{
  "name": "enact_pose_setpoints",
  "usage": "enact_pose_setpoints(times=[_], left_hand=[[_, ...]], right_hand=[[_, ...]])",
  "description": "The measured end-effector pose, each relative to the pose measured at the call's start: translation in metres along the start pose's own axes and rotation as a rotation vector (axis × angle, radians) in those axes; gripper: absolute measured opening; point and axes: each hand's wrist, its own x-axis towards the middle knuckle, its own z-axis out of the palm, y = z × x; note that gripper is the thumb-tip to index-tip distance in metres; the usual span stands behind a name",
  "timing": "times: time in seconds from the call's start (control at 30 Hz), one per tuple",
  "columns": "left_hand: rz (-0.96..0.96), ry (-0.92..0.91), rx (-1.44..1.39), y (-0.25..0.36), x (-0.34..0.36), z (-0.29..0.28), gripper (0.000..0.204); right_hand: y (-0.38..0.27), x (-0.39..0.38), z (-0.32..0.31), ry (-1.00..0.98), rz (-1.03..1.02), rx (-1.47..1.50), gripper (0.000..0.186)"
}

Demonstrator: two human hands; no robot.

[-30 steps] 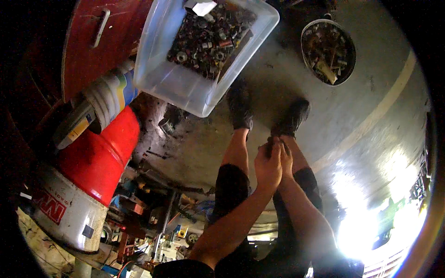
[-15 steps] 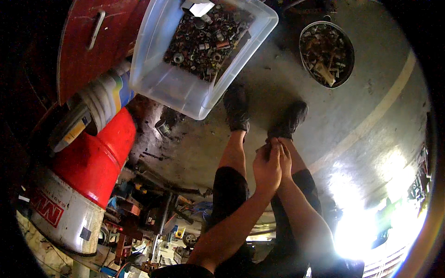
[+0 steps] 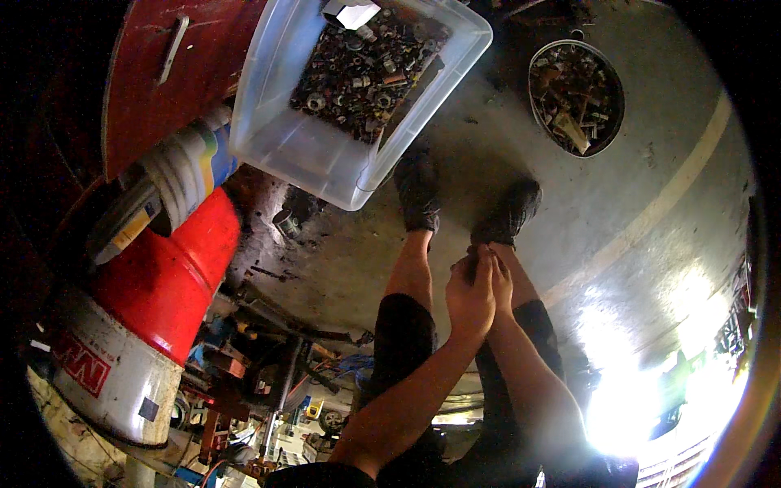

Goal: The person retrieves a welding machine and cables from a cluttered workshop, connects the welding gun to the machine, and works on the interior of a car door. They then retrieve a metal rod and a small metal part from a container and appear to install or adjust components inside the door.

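My left hand (image 3: 470,302) and my right hand (image 3: 503,285) are pressed together in front of my right shin. Both look closed, fingers bent inward around each other. A dark patch shows by the left fingers, and I cannot make out whether it is a small object or shadow. Ahead of my feet to the left stands a clear plastic bin (image 3: 281,167) with a heap of small metal fittings, nuts and bolts (image 3: 366,81) in it. A folded white piece (image 3: 355,15) lies on top of that heap. To the right, a round pan (image 3: 621,106) holds mixed scraps and small parts.
On the left are a red and whitish drum-like container (image 3: 175,276), a bucket (image 3: 175,175) lying against it and a dark red panel (image 3: 163,89) with a handle. A small can (image 3: 286,224) lies on the stained floor (image 3: 643,175). Tools and clutter fill the lower left.
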Motion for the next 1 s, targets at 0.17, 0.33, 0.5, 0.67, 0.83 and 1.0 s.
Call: enact_pose_setpoints(times=[0.17,0.33,0.5,0.67,0.83,1.0], left_hand=[[0.004,0.0,-0.04,-0.009,-0.001,-0.001,0.035],[0.015,-0.002,0.059,-0.006,-0.003,-0.007,0.034],[0.048,0.047,0.144,-0.017,-0.003,-0.01,0.037],[0.121,-0.003,0.288,-0.021,-0.006,-0.014,0.033],[0.076,0.006,0.187,-0.034,-0.009,-0.014,0.029],[0.041,-0.057,0.21,-0.053,-0.012,-0.021,0.032]], right_hand=[[0.021,-0.005,0.017,0.045,-0.189,-0.328,0.027],[0.023,-0.008,0.025,0.033,0.159,0.154,0.025],[-0.007,-0.01,0.005,0.059,-0.178,-0.257,0.02],[0.005,-0.015,0.016,0.069,-0.06,-0.046,0.017],[0.004,-0.021,0.022,0.001,0.576,0.765,0.017],[0.022,-0.041,0.044,0.009,0.145,0.139,0.012]])
